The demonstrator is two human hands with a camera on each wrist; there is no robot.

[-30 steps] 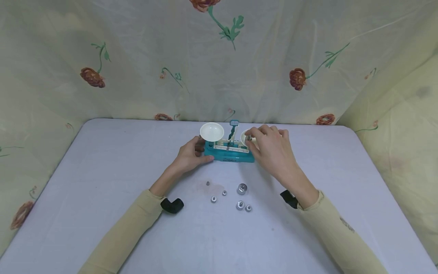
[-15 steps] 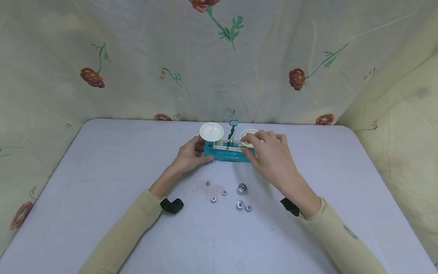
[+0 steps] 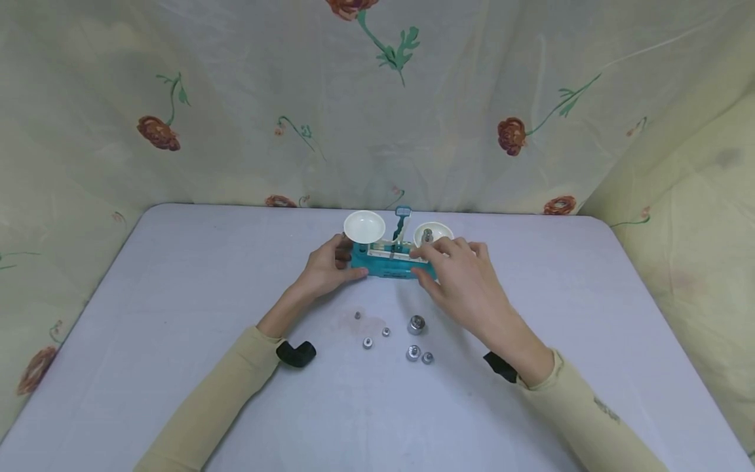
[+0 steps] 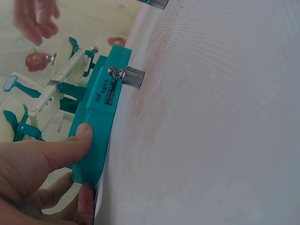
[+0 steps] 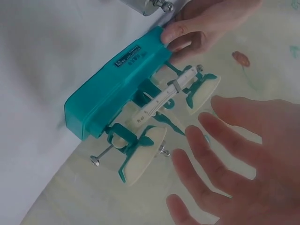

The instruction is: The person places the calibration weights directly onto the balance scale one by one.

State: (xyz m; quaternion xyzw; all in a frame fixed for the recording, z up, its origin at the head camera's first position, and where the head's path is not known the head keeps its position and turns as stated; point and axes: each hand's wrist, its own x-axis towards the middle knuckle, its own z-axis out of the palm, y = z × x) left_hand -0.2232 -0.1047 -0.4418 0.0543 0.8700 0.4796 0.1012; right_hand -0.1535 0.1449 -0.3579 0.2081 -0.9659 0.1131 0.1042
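A teal balance scale (image 3: 392,269) with two white pans stands near the table's back edge. My left hand (image 3: 323,267) grips the left end of its base, thumb (image 4: 83,136) on the front face in the left wrist view. On the right pan (image 3: 445,230) stands a metal weight (image 3: 427,236), its knob showing past the pan in the right wrist view. The left pan (image 3: 364,227) holds nothing visible. Just in front of the right pan is my right hand (image 3: 463,278), its fingers spread and holding nothing in the right wrist view (image 5: 248,159).
Several knobbed metal weights lie on the white table in front of the scale. The largest (image 3: 416,325) is nearest the right hand, with two (image 3: 413,353) side by side below it. Smaller ones (image 3: 368,343) lie to the left. A flowered curtain (image 3: 377,131) hangs behind.
My right hand has lowered the weight onto the right pan and let it go, then drawn back slightly toward me. My left hand has kept its grip on the base.
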